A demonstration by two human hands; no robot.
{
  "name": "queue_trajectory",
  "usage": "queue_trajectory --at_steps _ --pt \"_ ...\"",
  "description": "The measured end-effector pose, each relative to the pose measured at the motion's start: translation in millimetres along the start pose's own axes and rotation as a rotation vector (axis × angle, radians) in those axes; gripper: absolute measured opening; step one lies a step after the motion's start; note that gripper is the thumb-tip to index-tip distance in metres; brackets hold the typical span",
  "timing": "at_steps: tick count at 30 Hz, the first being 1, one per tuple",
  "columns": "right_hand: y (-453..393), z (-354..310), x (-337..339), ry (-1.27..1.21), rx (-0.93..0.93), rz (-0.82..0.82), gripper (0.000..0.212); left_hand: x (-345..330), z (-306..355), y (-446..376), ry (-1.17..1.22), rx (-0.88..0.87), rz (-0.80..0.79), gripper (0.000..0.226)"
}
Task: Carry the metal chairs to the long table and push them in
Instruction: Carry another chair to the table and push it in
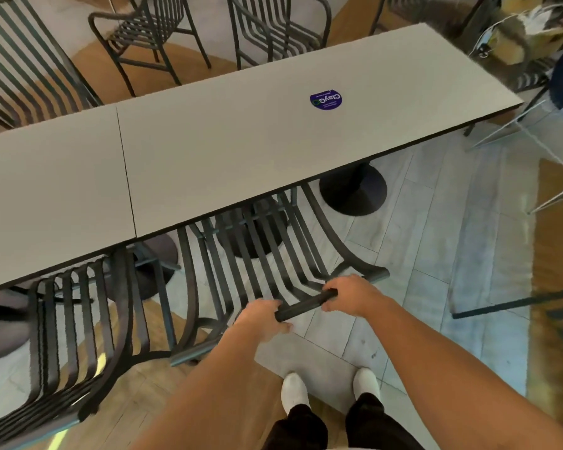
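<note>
Two bare arms reach forward from the bottom of the view, and below them are white shoes (332, 389) on the pale floor. Both hands hold the top bar of a dark metal chair (260, 254). The left hand (262, 318) has its fingers curled round the bar, and the right hand (350, 295) has its fingers wrapped round the same bar, a little farther along. A short bit of bar shows between the two hands. That chair has long thin slats, and its front part is tucked under the near edge of the long table (208, 151). Its back sticks out toward the person. Just to the left sits a second chair (72, 336) of the same kind, also partly under the table edge. The grey table top is made of two pieces with a thin dark line where they meet. A round purple sticker (326, 99) lies on the right piece. Under the table stand black round table bases (355, 194). On the far side of the table are more dark slatted chairs (267, 30), standing back from the table on a floor of brown and pale patches. At the far right, thin silver legs (501, 131) slant down to the floor.
</note>
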State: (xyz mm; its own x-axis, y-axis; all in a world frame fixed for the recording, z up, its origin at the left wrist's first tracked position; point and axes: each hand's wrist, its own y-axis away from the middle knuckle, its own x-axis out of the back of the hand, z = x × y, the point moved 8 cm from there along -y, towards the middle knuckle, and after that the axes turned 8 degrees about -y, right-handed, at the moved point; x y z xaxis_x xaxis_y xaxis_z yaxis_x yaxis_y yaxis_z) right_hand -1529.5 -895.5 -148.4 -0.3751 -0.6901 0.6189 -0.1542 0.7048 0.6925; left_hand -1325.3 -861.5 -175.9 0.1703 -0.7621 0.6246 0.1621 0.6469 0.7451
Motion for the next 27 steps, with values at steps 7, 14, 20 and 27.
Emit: queue_trajectory --at_steps 7,14,20,27 --pt "53.2 63.1 52.3 -0.312 -0.070 0.243 0.029 47.1 124.4 7.7 -0.034 -0.296 0.158 0.037" --pt "116.3 212.9 62.0 -0.203 -0.308 0.256 0.038 40.5 250.3 13.7 -0.232 -0.481 0.144 0.041" --pt "184.8 337.3 57.2 -0.261 -0.449 0.265 0.045 1.6 355.4 4.2 -0.334 -0.558 0.096 0.038" --pt "262.3 480.3 63.9 -0.340 -0.560 0.346 0.044 -76.6 509.4 4.8 -0.479 -0.659 0.015 0.043"
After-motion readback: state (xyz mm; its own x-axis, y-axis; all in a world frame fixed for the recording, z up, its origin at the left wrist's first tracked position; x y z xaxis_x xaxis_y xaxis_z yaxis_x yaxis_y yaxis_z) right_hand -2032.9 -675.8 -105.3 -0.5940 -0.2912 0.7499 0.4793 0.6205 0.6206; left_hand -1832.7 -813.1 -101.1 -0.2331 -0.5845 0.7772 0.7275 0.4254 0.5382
